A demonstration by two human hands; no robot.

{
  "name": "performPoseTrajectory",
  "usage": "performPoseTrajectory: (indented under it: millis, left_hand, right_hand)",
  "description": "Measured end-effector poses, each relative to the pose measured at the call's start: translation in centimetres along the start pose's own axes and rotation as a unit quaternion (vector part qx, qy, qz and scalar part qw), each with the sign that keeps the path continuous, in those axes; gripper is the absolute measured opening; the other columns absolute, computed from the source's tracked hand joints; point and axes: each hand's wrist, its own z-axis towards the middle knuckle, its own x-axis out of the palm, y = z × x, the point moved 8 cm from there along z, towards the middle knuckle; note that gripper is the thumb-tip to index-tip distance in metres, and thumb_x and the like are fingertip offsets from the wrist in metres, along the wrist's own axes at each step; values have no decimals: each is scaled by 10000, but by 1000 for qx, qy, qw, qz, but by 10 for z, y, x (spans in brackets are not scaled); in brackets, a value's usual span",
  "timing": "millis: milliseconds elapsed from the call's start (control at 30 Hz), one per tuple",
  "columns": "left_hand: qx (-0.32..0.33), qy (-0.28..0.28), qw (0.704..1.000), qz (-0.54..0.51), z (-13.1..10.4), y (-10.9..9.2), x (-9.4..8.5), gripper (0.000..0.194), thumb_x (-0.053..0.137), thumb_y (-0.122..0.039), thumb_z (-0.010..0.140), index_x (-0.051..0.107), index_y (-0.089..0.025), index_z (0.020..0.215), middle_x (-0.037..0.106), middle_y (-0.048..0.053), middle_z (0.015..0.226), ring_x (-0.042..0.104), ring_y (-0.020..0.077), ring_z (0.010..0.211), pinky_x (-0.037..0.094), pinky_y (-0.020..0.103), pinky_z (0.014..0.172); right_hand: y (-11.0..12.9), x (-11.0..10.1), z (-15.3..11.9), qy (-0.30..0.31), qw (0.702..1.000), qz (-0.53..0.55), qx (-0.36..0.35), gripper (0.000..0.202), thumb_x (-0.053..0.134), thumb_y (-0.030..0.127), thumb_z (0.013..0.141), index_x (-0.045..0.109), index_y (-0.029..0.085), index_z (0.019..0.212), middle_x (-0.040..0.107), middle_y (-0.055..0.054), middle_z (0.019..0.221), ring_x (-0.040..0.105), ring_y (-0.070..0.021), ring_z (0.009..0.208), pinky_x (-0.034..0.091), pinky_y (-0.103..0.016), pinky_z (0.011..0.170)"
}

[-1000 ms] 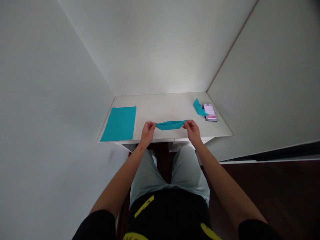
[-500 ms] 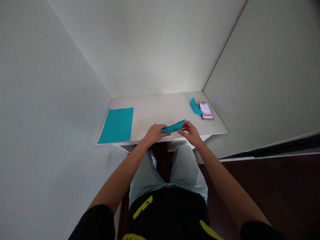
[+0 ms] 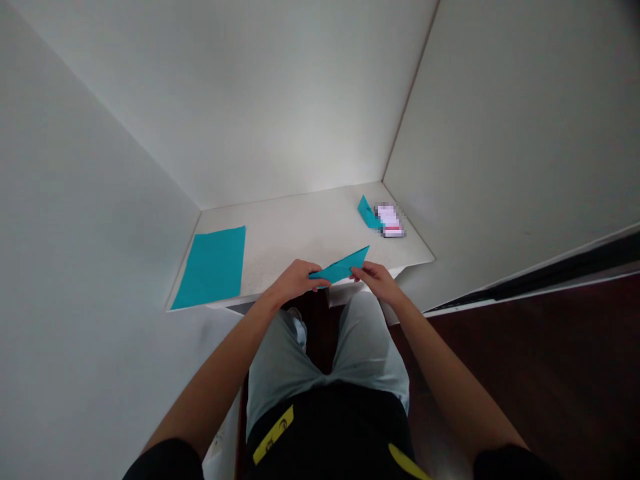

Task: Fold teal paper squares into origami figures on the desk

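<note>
A folded piece of teal paper [image 3: 341,267], long and pointed at its upper right tip, is held up between both hands over the table's front edge. My left hand [image 3: 299,277] pinches its left end, with the thumb above and fingers below. On the right end, my right hand [image 3: 374,277] is closed on the lower edge, thumb on the near face. Farther back on the table lies a folded paper boat [image 3: 369,215] of the same teal.
A white table [image 3: 295,220] stands in a corner between pale walls. Flat teal paper [image 3: 213,267] lies at its left end. A phone [image 3: 390,221] with a blurred screen lies at the right, touching or overlapped by the boat. My knees are under the front edge.
The camera view has turned, so the table appears tilted and shifted left. The folded paper has tipped to show more of its face, and my right hand has shifted along its lower edge.
</note>
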Motion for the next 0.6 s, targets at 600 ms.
performPoseTrajectory:
  millis: [600]
  left_hand:
    - [57, -192, 978, -58, -4, -51, -27, 380, 699, -527, 972, 792, -222, 1178, 803, 68, 991, 738, 205, 813, 590, 308, 737]
  right_hand:
    - [-8, -103, -41, -110, 992, -53, -42, 425, 788, 637, 908, 646, 275, 1080, 743, -34, 985, 739, -207, 721, 621, -358, 646]
